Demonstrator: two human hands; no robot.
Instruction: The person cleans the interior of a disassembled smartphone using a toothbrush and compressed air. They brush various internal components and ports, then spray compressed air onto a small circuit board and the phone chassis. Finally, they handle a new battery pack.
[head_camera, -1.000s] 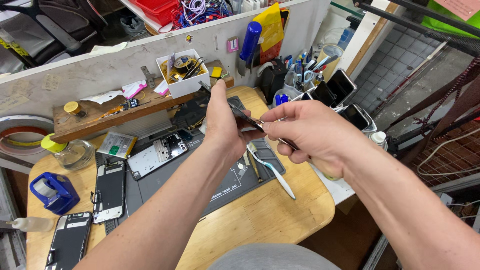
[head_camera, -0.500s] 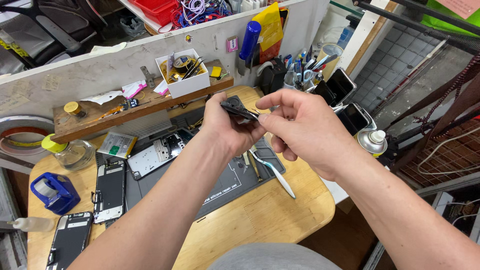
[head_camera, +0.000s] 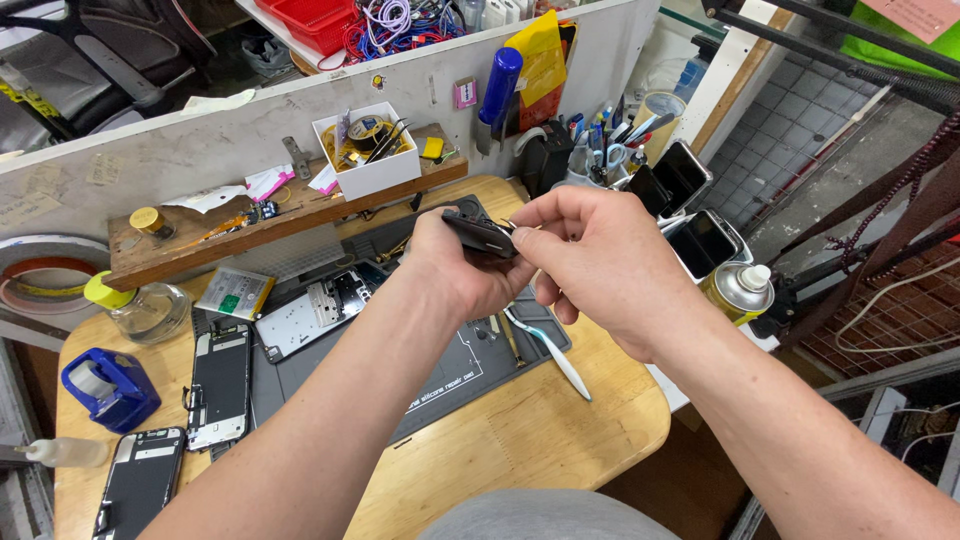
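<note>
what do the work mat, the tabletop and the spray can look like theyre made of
Work mat: probably silicone or rubber, matte dark grey with moulded compartments.
Tabletop: wood, pale with visible grain and a smooth rounded edge.
Spray can: likely metal, glossy gold body, with a white, plastic-looking nozzle.

We see a phone repair workshop: a round wooden bench (head_camera: 560, 440) with a grey silicone work mat (head_camera: 440, 370), opened black phones (head_camera: 222, 385), a cup of tools (head_camera: 600, 150) and tangled coloured cables (head_camera: 400, 22).
</note>
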